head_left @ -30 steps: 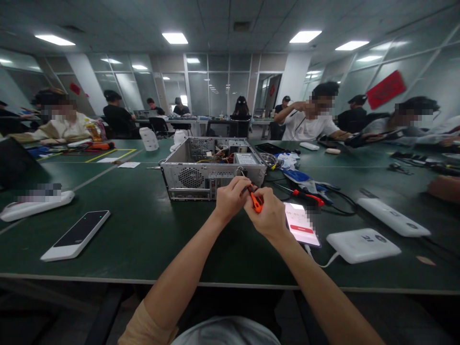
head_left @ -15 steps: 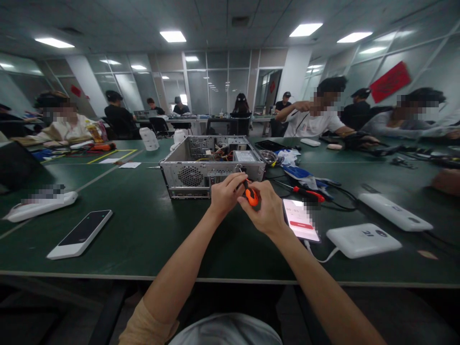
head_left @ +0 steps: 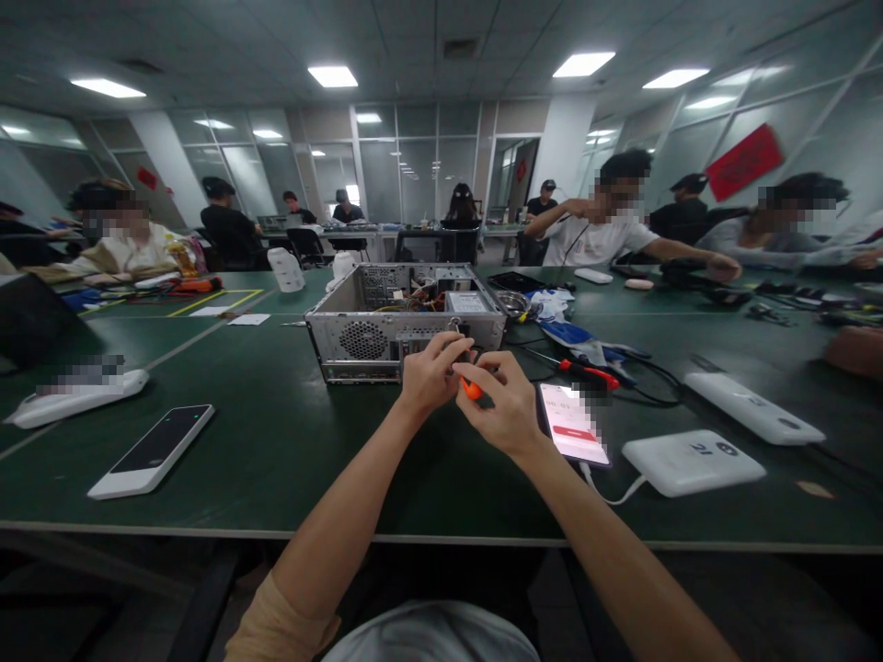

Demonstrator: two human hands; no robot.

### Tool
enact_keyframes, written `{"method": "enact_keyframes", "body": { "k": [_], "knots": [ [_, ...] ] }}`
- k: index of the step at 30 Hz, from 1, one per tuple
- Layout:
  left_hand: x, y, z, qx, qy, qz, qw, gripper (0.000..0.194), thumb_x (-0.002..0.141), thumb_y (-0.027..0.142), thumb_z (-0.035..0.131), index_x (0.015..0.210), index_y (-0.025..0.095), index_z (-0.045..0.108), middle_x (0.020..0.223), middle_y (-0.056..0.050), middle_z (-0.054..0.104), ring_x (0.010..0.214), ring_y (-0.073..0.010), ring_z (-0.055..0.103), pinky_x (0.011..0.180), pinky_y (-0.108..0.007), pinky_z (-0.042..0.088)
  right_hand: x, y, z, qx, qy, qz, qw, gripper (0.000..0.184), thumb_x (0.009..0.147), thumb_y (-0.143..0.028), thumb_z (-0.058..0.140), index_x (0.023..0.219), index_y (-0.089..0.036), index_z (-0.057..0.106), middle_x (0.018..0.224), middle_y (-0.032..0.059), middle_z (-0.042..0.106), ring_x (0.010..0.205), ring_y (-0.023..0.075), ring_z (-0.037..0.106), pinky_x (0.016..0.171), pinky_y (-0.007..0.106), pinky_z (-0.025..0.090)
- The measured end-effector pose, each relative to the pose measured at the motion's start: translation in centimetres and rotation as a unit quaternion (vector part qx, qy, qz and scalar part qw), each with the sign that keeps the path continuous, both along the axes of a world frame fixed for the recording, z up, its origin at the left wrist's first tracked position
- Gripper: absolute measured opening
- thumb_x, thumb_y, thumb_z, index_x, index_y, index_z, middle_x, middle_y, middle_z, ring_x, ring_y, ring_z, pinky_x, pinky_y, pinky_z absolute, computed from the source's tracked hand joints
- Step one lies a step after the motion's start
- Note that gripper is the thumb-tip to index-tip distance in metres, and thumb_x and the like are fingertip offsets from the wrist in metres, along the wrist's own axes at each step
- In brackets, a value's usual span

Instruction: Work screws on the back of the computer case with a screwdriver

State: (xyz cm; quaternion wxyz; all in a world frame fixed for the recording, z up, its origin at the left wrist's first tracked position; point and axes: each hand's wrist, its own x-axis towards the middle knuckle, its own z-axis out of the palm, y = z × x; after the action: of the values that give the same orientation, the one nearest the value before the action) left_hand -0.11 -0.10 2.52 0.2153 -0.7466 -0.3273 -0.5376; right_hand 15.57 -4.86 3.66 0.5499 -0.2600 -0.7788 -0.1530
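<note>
The opened metal computer case [head_left: 359, 342] lies in front of me, its vented rear panel facing me and wires showing inside. My right hand [head_left: 498, 403] is closed around the orange handle of a screwdriver [head_left: 472, 390], just off the case's right front side. My left hand [head_left: 436, 370] has its fingers bent together at the screwdriver's front end, close against the rear panel. Fingers hide most of the tool, and its tip is not visible. Beside my right hand, a second screwdriver [head_left: 590, 374] with a red and black handle rests on the table.
A lit phone [head_left: 574, 428] is cabled to a white power bank [head_left: 693, 464] at right. Blue and white gloves [head_left: 576, 340] and a metal bowl [head_left: 513, 303] lie right of the case. A white device [head_left: 155, 450] sits at left. Co-workers sit across the table.
My right hand has turned around the screwdriver, so less of the orange handle shows. My left hand stays at its front end. A co-worker's arm at right has reached farther outward.
</note>
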Motion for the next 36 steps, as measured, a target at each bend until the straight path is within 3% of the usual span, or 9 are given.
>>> {"method": "enact_keyframes", "body": {
  "k": [8,11,17,22,27,32,36],
  "knots": [
    [-0.2,0.3,0.3,0.019,0.003,-0.013,1.0,0.023,0.1,0.025,0.053,0.108,0.016,0.073,0.106,-0.009,0.075,0.086,-0.0115,0.072,0.065,-0.016,0.052,-0.3,-0.4,0.5,0.014,0.054,-0.022,0.998,0.025,0.086,-0.028,0.073,0.109,-0.022,0.063,0.098,0.0082,0.062,0.089,0.0214,0.064,0.073,0.035,0.059],
    [0.0,0.4,0.3,0.014,-0.009,-0.009,1.0,0.024,0.101,0.025,0.052,0.107,0.017,0.074,0.107,-0.01,0.075,0.088,-0.0115,0.073,0.067,-0.016,0.054,-0.2,-0.3,0.6,0.03,0.054,-0.004,0.998,0.02,0.086,-0.02,0.071,0.105,-0.021,0.064,0.097,0.0085,0.065,0.092,0.0216,0.067,0.078,0.036,0.06],
    [0.0,0.1,0.2,0.008,-0.002,0.001,1.0,0.034,0.103,0.028,0.047,0.129,0.017,0.066,0.121,-0.011,0.073,0.095,-0.0113,0.073,0.067,-0.015,0.055,0.2,-0.2,0.7,0.048,0.051,0.009,0.998,0.034,0.085,-0.009,0.065,0.116,-0.023,0.068,0.108,0.0106,0.069,0.099,0.023,0.069,0.085,0.039,0.061],
    [-0.2,-0.1,0.3,0.026,0.018,0.01,0.999,0.037,0.103,0.023,0.045,0.134,0.019,0.064,0.129,-0.011,0.071,0.113,-0.0152,0.07,0.08,-0.019,0.058,0.5,-0.1,1.0,0.056,0.034,0.032,0.997,0.037,0.084,-0.003,0.059,0.112,-0.024,0.07,0.108,0.0082,0.072,0.104,0.0224,0.069,0.089,0.04,0.061],
    [0.0,-0.1,0.3,0.025,0.049,-0.015,0.998,0.039,0.102,0.021,0.045,0.137,0.019,0.061,0.129,-0.01,0.071,0.113,-0.0158,0.071,0.084,-0.022,0.059,0.6,0.0,0.9,0.055,-0.001,0.042,0.998,0.034,0.086,-0.002,0.057,0.109,-0.023,0.069,0.11,0.0083,0.071,0.108,0.0223,0.068,0.093,0.04,0.06],
    [0.0,-0.3,0.4,0.041,0.034,-0.001,0.999,0.032,0.102,0.02,0.047,0.126,0.016,0.067,0.122,-0.009,0.075,0.104,-0.0147,0.074,0.077,-0.019,0.059,0.1,-0.3,0.7,0.024,0.042,-0.005,0.999,0.031,0.086,-0.018,0.068,0.117,-0.025,0.067,0.114,0.0109,0.065,0.104,0.0253,0.066,0.085,0.043,0.061],
    [-0.2,-0.1,0.5,0.016,0.027,0.016,0.999,0.032,0.101,0.018,0.047,0.126,0.018,0.068,0.12,-0.009,0.075,0.105,-0.0149,0.074,0.076,-0.019,0.059,-0.1,-0.6,0.7,0.034,0.087,-0.021,0.995,0.031,0.086,-0.027,0.073,0.115,-0.025,0.063,0.098,0.0072,0.066,0.09,0.0226,0.067,0.078,0.039,0.061]
  ]
}}
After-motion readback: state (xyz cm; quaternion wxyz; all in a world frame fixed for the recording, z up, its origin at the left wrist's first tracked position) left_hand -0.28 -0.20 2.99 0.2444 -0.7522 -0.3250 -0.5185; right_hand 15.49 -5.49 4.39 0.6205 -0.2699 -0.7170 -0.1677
